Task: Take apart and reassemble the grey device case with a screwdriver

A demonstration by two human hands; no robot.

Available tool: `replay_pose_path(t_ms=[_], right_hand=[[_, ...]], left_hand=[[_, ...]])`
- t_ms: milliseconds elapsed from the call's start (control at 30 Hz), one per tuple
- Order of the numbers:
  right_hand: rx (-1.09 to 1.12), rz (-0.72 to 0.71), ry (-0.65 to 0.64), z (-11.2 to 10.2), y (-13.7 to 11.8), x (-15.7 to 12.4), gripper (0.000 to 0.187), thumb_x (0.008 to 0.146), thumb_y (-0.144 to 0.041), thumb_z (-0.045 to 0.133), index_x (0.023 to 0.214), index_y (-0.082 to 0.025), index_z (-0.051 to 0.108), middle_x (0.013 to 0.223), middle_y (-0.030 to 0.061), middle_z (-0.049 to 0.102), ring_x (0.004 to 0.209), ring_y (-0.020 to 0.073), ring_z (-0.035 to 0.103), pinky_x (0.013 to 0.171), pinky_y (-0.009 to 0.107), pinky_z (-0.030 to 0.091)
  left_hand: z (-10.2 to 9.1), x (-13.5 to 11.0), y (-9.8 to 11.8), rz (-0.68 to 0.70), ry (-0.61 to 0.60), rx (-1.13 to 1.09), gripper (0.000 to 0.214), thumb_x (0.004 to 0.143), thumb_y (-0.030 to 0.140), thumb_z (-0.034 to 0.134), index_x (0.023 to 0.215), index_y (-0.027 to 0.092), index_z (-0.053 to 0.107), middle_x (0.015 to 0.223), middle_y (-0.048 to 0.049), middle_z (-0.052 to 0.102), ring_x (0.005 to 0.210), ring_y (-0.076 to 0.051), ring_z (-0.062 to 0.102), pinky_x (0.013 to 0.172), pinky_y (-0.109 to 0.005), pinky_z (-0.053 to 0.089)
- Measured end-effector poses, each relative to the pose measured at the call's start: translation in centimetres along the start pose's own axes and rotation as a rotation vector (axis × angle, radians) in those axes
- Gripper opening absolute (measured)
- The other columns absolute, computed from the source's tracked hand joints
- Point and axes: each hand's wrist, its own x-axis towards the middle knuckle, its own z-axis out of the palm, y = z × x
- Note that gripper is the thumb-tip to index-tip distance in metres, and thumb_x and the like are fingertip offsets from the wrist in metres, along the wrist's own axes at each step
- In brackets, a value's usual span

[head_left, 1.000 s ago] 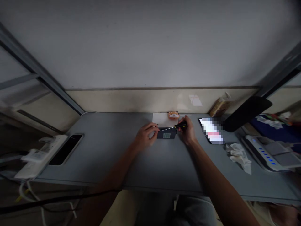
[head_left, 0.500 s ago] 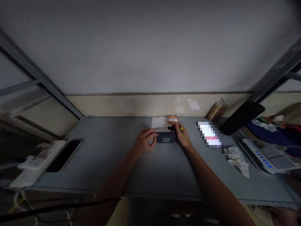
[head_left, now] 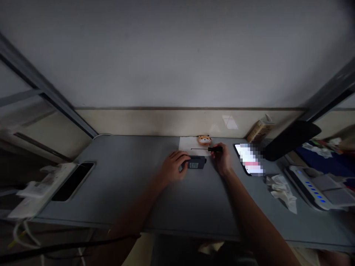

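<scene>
On the tabletop (head_left: 124, 184), box (head_left: 197, 162) is clamped by left fingers (head_left: 182, 163), screwdriver (head_left: 210, 149) by right fingers (head_left: 219, 156); slipping could be caused by tilt.

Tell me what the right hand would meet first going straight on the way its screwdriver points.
The screwdriver in the right hand points left over the white paper, behind the black box. Past that the table looks free. The left hand on the box seems nearer the person, but depth is unclear.
</scene>
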Motion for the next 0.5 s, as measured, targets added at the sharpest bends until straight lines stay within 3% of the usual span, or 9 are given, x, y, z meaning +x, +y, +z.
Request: replay_pose_path(t_ms=[300,500], right_hand=[[0.222,-0.014,0.03,-1.2,-1.1,0.4,0.028,0.065,-0.044,0.065,0.056,-0.024,0.048,0.054,-0.0029,0.048,0.041,0.0084,0.038,0.035,0.024,0.027],[0.265,-0.006,0.041,-1.3,-1.7,0.2,0.027,0.067,-0.039,0.059,0.052,-0.023,0.042,0.048,-0.0034,0.041,0.039,0.0085,0.034,0.035,0.023,0.021]], left_hand=[[1.4,0.3,1.7,0.044,0.05,0.168,0.023,0.096,0.017,0.052,0.108,0.023,0.071,0.108,-0.0081,0.074,0.104,-0.024,0.067,0.098,-0.041,0.048],[2.2,0.4,2.6,0.158,0.115,0.262,0.022,0.101,0.017,0.052,0.11,0.021,0.071,0.102,-0.0066,0.076,0.097,-0.021,0.068,0.09,-0.036,0.051]])
